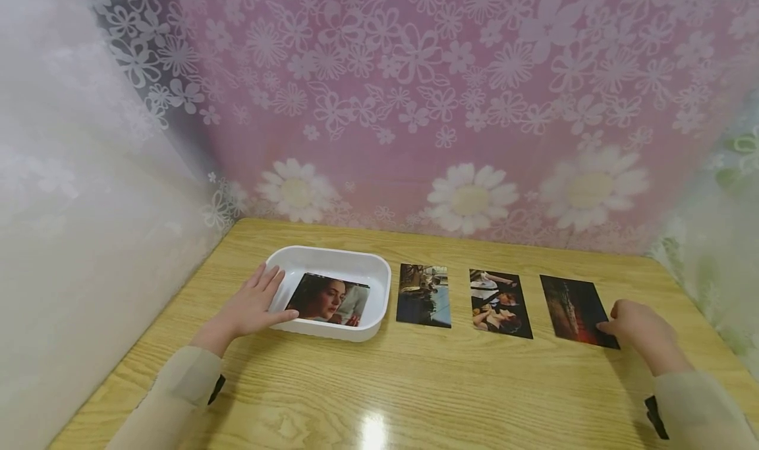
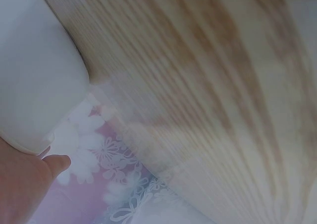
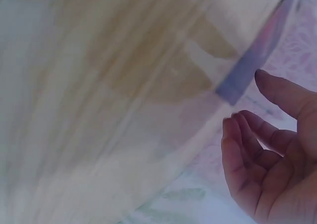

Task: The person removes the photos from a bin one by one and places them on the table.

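A white tray (image 1: 379, 285) stands on the left of the table with a photo card (image 1: 329, 298) of a person's face lying in it. My left hand (image 1: 255, 302) rests on the tray's left end, fingers spread along the rim and thumb over the front corner. The left wrist view catches part of that hand (image 2: 22, 179) against the tray wall (image 2: 39, 70). At the far right, my right hand (image 1: 643, 328) is at the edge of a dark red-and-black photo card (image 1: 572, 308), thumb over its right edge. In the right wrist view a gap shows between its thumb (image 3: 285, 92) and loosely bent fingers.
Two more photo cards lie in a row between the tray and the dark card: one with a blue scene (image 1: 423, 298), one with people (image 1: 501, 305). The wooden table (image 1: 450, 391) meets a pink flowered backdrop (image 1: 379, 107) at the back and pale cloth at both sides.
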`<state>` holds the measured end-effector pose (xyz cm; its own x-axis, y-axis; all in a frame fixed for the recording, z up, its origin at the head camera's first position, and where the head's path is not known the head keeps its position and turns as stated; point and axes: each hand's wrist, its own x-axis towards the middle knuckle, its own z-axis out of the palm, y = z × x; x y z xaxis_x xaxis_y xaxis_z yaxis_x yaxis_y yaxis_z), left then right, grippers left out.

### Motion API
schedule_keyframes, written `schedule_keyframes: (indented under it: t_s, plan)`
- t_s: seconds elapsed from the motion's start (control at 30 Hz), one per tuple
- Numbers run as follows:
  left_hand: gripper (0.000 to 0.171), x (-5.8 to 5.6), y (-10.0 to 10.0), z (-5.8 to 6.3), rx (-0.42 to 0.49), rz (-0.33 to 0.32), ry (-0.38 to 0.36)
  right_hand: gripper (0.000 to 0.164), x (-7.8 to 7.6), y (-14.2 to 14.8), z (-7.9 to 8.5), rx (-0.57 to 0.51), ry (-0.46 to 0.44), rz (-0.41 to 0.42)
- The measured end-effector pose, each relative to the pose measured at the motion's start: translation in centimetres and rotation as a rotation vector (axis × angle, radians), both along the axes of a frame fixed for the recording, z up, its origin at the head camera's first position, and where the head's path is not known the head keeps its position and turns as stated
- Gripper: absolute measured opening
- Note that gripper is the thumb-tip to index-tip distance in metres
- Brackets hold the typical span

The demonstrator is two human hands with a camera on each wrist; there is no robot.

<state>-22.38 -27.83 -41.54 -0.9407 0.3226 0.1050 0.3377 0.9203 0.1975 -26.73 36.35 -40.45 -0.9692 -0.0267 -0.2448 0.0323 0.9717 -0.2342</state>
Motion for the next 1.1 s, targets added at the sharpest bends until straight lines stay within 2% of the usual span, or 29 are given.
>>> schedule_keyframes:
  t_s: [0.07, 0.13, 0.37, 0.8, 0.93, 1.1]
  plan:
    - [0.091, 0.0, 0.0, 0.0, -0.002, -0.003, 0.004, 0.055, -0.2, -0.6, 0.5, 0.002, 0.023, 0.017]
    - [0.091, 0.0, 0.0, 0.0, -0.003, -0.002, 0.006, 0.061, -0.3, -1.6, 1.0, -0.007, 0.059, 0.036]
    - [0.091, 0.0, 0.0, 0.0, -0.008, -0.002, 0.012, 0.056, -0.7, -7.7, 2.3, -0.12, 0.166, 0.113]
    - [0.091, 0.0, 0.0, 0.0, -0.009, -0.009, 0.009, 0.039, -2.4, -21.2, 3.0, -0.28, 0.254, 0.281]
    - [0.091, 0.0, 0.0, -0.1, -0.005, -0.009, 0.012, 0.036, -2.7, -24.7, 3.0, -0.32, 0.262, 0.338]
    - [0.091, -0.1, -0.1, -0.1, -0.001, -0.007, 0.019, 0.034, -2.7, -28.5, 3.4, -0.418, 0.277, 0.406]
